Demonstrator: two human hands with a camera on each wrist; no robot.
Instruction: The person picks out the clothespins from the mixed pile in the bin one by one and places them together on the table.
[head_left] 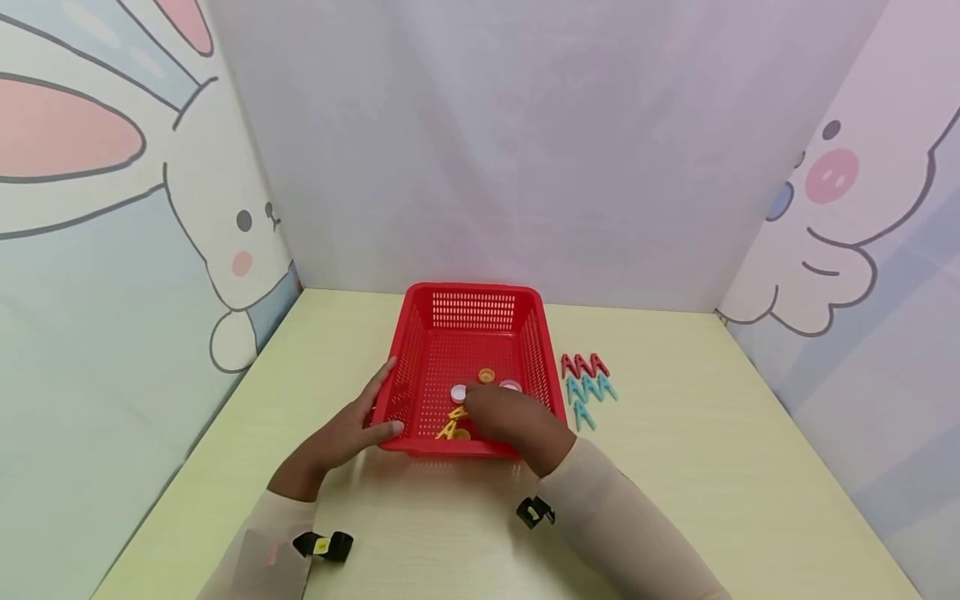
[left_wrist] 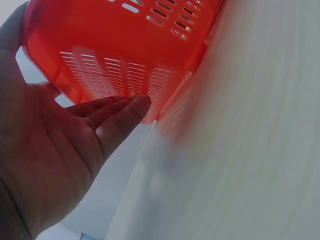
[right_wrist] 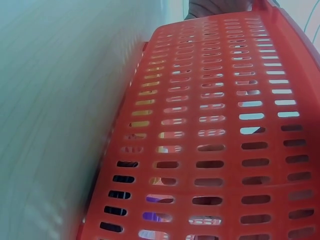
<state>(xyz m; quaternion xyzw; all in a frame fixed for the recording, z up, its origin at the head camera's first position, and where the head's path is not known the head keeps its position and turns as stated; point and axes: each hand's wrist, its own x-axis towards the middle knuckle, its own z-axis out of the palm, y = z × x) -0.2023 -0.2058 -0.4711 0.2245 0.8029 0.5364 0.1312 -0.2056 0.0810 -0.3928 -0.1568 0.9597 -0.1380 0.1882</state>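
A red plastic basket (head_left: 472, 342) with slotted walls stands on the table. My left hand (head_left: 347, 432) holds its front left rim, thumb over the edge; in the left wrist view the fingers (left_wrist: 120, 117) lie along the outside of the wall. Inside the basket reaches my right hand (head_left: 513, 421), its fingertips hidden, so whether it holds anything cannot be made out. Beside it lie yellow clothespins (head_left: 447, 429), a white bottle cap (head_left: 459, 393), an orange cap (head_left: 487, 376), a pinkish cap (head_left: 511, 386) and a yellow cap (head_left: 461, 434).
Right of the basket, red clothespins (head_left: 583, 365) lie in a row, with several teal clothespins (head_left: 590, 387) nearer me. Cloth walls (head_left: 487, 150) enclose the pale table (head_left: 690, 433) at the back and sides. Something purple (right_wrist: 157, 216) shows through the basket's slots.
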